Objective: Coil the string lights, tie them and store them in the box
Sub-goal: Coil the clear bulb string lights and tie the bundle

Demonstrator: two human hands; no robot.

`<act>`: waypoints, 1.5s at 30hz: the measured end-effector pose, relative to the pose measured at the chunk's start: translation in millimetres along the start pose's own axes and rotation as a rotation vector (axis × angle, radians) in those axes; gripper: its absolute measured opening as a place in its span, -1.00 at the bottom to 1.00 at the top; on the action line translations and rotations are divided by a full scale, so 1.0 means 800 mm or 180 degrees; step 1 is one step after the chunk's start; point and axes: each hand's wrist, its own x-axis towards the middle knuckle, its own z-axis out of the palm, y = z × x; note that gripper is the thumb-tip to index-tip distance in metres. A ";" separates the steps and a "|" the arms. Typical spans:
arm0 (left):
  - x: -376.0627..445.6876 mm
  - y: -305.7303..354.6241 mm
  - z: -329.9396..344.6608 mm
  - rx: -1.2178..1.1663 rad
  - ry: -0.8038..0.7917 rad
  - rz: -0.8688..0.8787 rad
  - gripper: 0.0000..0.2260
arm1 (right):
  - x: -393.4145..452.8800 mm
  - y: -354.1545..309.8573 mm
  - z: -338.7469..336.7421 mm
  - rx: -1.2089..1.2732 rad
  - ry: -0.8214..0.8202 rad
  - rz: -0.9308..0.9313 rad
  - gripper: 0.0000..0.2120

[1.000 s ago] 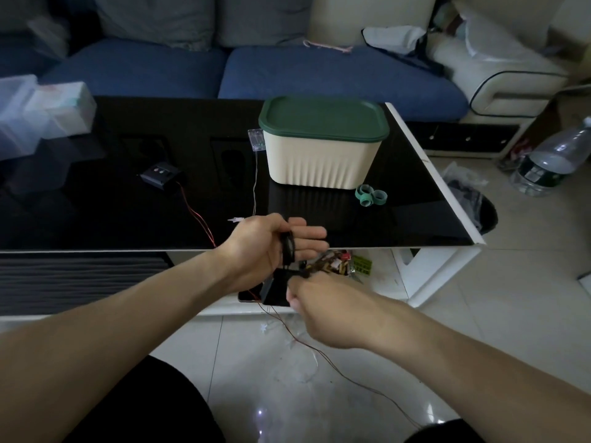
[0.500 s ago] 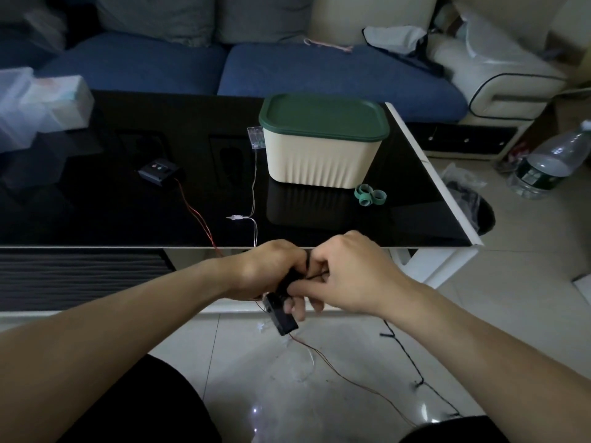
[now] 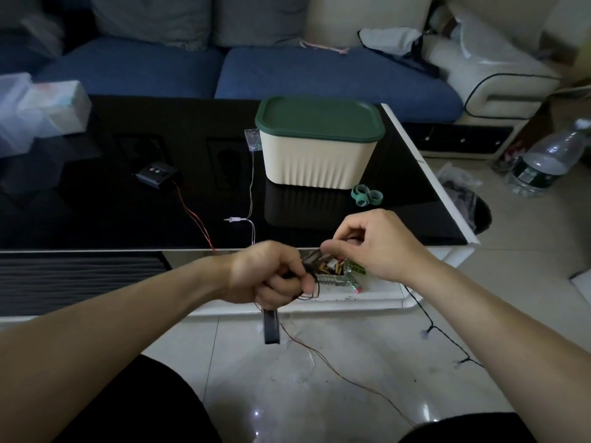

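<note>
Both hands curled: left [image 3: 271,276] gripping coiled string lights [image 3: 308,284], right [image 3: 367,244] pinching the wire.

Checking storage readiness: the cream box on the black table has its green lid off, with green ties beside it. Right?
Not quite. The head view shows the green lid closed on the cream box. The box does sit on the black table, green ties beside it.
</note>
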 end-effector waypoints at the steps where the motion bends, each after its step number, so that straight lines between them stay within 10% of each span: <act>1: -0.002 0.002 -0.002 -0.0221 -0.0019 0.0078 -0.79 | 0.001 0.001 0.000 -0.0018 -0.0053 0.0040 -0.82; 10: -0.008 0.005 -0.014 -0.1417 0.0725 0.0702 -0.79 | -0.010 0.005 0.033 -0.0419 -0.1209 0.0674 -0.67; 21: 0.001 0.013 0.006 -0.1382 0.1187 0.1018 -0.71 | -0.029 -0.036 0.093 -0.1129 -0.1276 -0.0298 -0.93; 30: 0.004 0.007 0.003 -0.0392 0.1313 0.0840 -0.77 | -0.024 -0.040 0.082 -0.0734 -0.0708 -0.0561 -0.62; 34: 0.002 0.004 0.003 0.0596 0.1057 0.0517 -0.50 | -0.014 -0.039 0.073 -0.0780 -0.0418 -0.0389 -0.69; 38: -0.001 0.000 0.003 0.1108 0.0674 0.0167 -0.22 | -0.010 -0.042 0.059 -0.0272 -0.0852 -0.0157 -0.74; 45: 0.000 -0.004 0.003 0.1374 0.0630 0.0311 -0.32 | 0.001 -0.027 0.051 0.0430 -0.1470 0.0142 -0.81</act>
